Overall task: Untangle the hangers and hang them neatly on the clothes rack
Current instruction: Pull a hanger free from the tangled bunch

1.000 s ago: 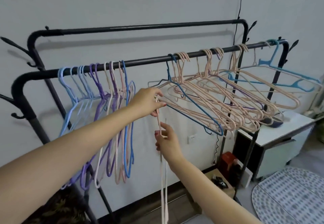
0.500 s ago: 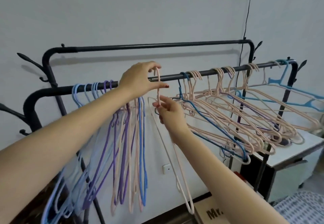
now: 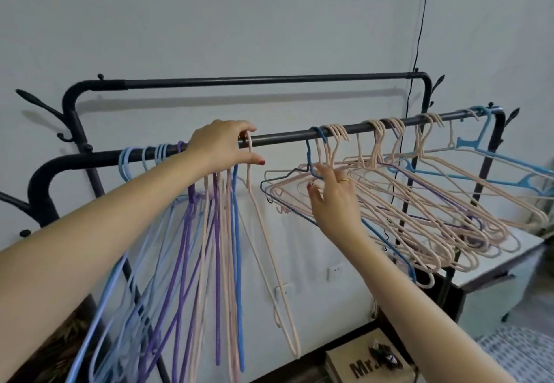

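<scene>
**A:** Where's the hanger being dealt with?

**B:** The pink hanger (image 3: 271,259) hangs from the near rail (image 3: 284,137) of the clothes rack (image 3: 72,107), its hook at the rail right by the left hand (image 3: 220,149). The thumb and fingers curl around that hook, so the hand is pinching it; whether the hook sits fully over the rail I cannot tell. Just left of it hang the sorted hangers (image 3: 192,247), blue, purple and pink, dangling straight down.

**A:** And the other hand?

**B:** The right hand (image 3: 332,203) is in the tangled bunch (image 3: 419,218) to the right, fingers loosely spread among the pink wires near a dark blue hanger (image 3: 311,158). It touches them, but I see no firm grip on any one.

**A:** So which step is this?

**B:** I'd judge one hanger is being seated beside the tidy group while the next is being picked out. The next move likely calls for letting go of the hook once it is seated, then freeing a single hook from the knot without dragging its neighbours off the rail.

**A:** Anything beyond?

**B:** A white cabinet (image 3: 509,265) to the far right and a lettered box (image 3: 356,366) on the floor.
</scene>
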